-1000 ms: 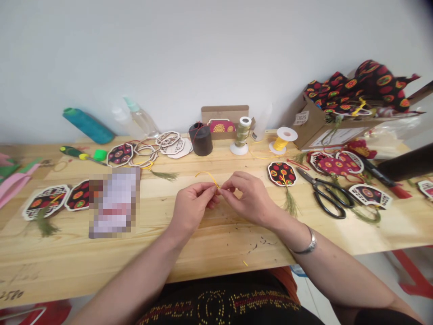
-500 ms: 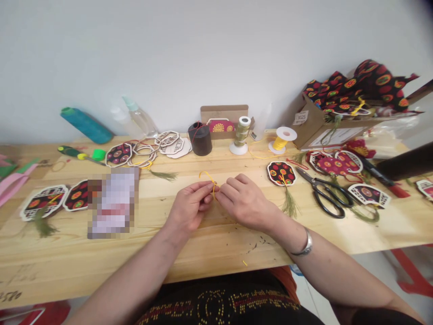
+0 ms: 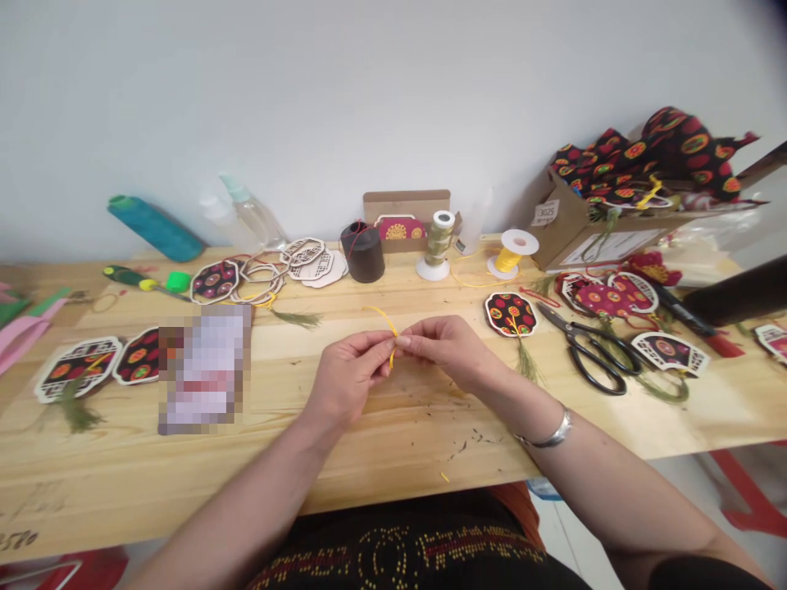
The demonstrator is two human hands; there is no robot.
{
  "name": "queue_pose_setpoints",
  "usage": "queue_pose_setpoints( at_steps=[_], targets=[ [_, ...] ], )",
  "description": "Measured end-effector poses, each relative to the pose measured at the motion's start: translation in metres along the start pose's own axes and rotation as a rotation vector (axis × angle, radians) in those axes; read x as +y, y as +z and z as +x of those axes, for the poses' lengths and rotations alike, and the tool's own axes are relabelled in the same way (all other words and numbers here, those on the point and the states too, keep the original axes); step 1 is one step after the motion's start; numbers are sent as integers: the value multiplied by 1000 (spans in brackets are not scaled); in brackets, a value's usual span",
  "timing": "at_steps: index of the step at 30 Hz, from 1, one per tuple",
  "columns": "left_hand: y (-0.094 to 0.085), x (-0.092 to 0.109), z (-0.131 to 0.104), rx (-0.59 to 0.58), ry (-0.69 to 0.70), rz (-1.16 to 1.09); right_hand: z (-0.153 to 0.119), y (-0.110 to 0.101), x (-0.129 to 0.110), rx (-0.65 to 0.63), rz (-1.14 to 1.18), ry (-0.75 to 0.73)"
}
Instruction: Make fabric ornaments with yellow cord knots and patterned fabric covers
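Between my two hands, over the middle of the table, is a thin yellow cord (image 3: 381, 314). One end of it curves up to the left and a short piece hangs below the fingertips. My left hand (image 3: 353, 373) pinches the cord between thumb and forefinger. From the other side my right hand (image 3: 446, 348) pinches it at the same spot, thumb and finger pressed together. The fingertips of both hands meet and hide the middle of the cord. A yellow scrap (image 3: 444, 477) lies on the table below my right hand.
Black scissors (image 3: 596, 352) and a patterned pendant with a tassel (image 3: 511, 315) lie to the right. Behind stand a yellow cord spool (image 3: 507, 260), a green thread spool (image 3: 440, 242) and a black spool (image 3: 362, 254). A cardboard box (image 3: 559, 238) holds patterned fabric. Wooden frames (image 3: 316, 266) lie back left.
My right hand has turned, so its thumb now shows against the cord where its knuckles faced up before. My left hand has barely moved; the cord's free end has straightened somewhat.
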State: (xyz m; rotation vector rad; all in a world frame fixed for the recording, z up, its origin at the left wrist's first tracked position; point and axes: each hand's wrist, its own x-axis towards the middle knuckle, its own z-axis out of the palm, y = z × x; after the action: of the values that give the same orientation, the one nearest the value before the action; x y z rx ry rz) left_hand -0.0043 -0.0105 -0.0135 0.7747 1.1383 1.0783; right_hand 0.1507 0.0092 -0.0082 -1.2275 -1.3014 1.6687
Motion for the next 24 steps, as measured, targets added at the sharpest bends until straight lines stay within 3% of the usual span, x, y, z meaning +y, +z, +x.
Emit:
queue_pose_setpoints(
  at_steps=[5,13,24],
  targets=[
    [-2,-3,0,-8,19,32,4,-3,6,-55,110,84],
    [-2,-1,1,-53,29,40,3,-3,4,-75,184,93],
    [-1,4,-3,-112,-80,14,5,-5,4,63,108,12]
  ],
)
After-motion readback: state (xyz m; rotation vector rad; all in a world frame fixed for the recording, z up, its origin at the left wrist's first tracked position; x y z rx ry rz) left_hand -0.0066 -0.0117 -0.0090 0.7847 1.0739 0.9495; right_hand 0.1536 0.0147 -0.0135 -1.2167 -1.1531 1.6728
